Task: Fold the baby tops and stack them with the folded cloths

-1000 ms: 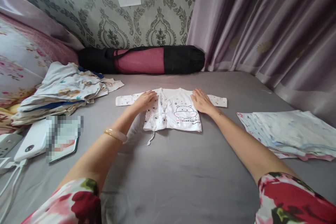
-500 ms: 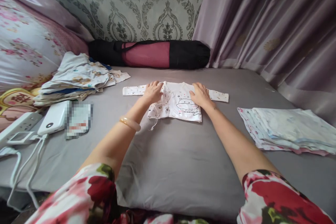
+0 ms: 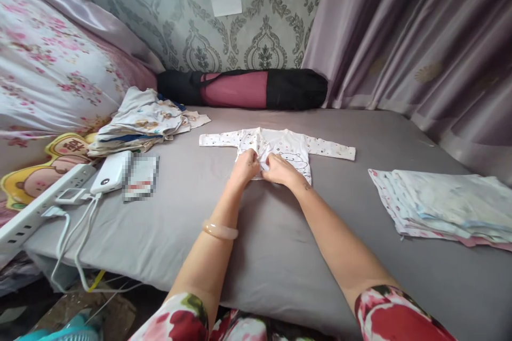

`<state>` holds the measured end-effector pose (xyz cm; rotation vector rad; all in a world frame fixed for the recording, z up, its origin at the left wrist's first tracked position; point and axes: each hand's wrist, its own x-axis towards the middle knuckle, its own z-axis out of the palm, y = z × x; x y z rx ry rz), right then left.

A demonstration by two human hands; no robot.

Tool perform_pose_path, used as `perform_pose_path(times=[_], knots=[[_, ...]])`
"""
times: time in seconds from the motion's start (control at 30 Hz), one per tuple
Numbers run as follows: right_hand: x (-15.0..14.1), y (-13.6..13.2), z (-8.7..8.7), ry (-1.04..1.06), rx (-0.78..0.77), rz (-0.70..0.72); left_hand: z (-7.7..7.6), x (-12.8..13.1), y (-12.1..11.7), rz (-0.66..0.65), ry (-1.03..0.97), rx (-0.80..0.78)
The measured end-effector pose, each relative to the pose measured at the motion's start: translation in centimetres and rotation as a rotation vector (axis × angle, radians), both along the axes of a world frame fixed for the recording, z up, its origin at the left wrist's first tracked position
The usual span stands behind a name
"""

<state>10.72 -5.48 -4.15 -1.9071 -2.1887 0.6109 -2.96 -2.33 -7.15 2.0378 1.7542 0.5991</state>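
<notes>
A small white baby shirt with dotted sleeves and a cartoon print lies spread flat on the grey bed sheet. My left hand and my right hand meet at the shirt's lower front hem, side by side. Both have their fingers curled and pinched on the cloth, where the tie strings hung. A pale bangle sits on my left wrist.
A loose heap of baby clothes lies at the left, a folded stack at the right. A black and pink rolled bag rests against the wall. A power bank, phone and power strip lie near the bed's left edge.
Both hands have slid from the shirt's shoulders down and inward to its lower front, closing on the cloth. The view has pulled back and shifted left.
</notes>
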Motion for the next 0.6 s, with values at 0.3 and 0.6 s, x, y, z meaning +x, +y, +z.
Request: perform_pose_path(times=[0.3, 0.6], knots=[[2.6, 2.8, -1.8, 0.392, -0.137, -0.160, 1.4, -1.4, -1.9, -0.156, 0.014, -0.069], [3.4, 2.7, -0.7, 0.759, -0.076, -0.213, 1.1, -2.4, -2.6, -0.364, 0.108, -0.025]])
